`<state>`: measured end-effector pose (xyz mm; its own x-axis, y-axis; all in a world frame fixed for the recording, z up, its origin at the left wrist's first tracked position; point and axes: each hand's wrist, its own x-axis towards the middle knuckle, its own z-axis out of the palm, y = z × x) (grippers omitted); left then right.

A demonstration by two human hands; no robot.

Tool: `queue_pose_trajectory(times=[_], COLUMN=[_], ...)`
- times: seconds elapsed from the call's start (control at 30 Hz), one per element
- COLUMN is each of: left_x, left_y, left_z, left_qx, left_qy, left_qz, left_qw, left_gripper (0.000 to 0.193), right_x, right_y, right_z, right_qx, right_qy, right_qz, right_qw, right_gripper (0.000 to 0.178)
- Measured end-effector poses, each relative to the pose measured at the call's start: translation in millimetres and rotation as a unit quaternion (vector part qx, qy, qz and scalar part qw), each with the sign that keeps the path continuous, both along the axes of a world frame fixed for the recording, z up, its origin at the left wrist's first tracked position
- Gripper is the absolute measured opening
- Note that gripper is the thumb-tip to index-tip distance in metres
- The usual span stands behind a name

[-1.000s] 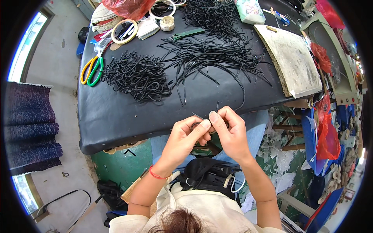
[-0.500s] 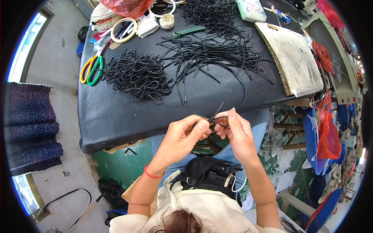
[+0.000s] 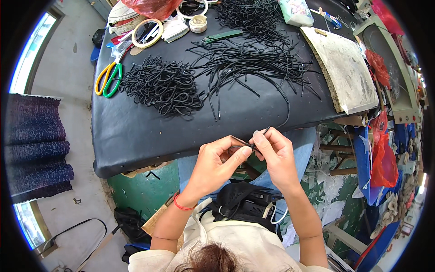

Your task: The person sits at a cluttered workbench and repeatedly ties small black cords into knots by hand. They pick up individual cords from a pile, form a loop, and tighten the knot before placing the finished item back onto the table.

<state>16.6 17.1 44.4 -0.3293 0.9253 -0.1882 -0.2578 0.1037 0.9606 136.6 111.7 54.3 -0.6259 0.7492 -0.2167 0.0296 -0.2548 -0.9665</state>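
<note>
Just off the near edge of the black padded table, both my hands pinch a black cord (image 3: 235,147). My left hand (image 3: 216,161) is closed on it, thumb against the bent forefinger. Close against those fingertips, my right hand (image 3: 276,156) grips the same cord, and a short end sticks up past its thumb. The fingers partly hide the crossing of the cord. Beyond the hands lies a spread of straight black cords (image 3: 253,63). Left of it sits a pile of looped black cords (image 3: 163,86).
Scissors (image 3: 109,80) with one yellow and one green handle lie on the table's left side. Tape rings (image 3: 147,33), a green strip (image 3: 222,36) and another cord heap (image 3: 249,18) are farther back. A worn pale board (image 3: 342,68) rests at the right.
My right hand has shifted slightly left and closed its thumb and fingers on the cord. The open loop between my hands has been drawn smaller.
</note>
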Motion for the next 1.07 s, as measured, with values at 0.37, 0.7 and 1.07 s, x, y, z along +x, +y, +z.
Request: queue_pose_trajectory(times=[0.37,0.7,1.07], left_x=[15,26,-2], left_y=[-6,28,17], left_z=[0,4,17], left_qx=[-0.008,0.146,0.045], left_qy=[0.087,-0.167,-0.181], left_qz=[0.025,0.187,-0.004], left_qw=[0.996,0.957,0.982], left_gripper=[0.015,0.019,0.019], right_x=[-2,-16,-10], right_y=[4,-2,14], right_z=[-8,11,22], right_qx=[0.076,-0.04,-0.063], right_qy=[-0.035,0.09,0.097], right_qz=[-0.057,-0.106,0.033], right_qw=[0.995,0.99,0.993], right_gripper=[0.025,0.015,0.016])
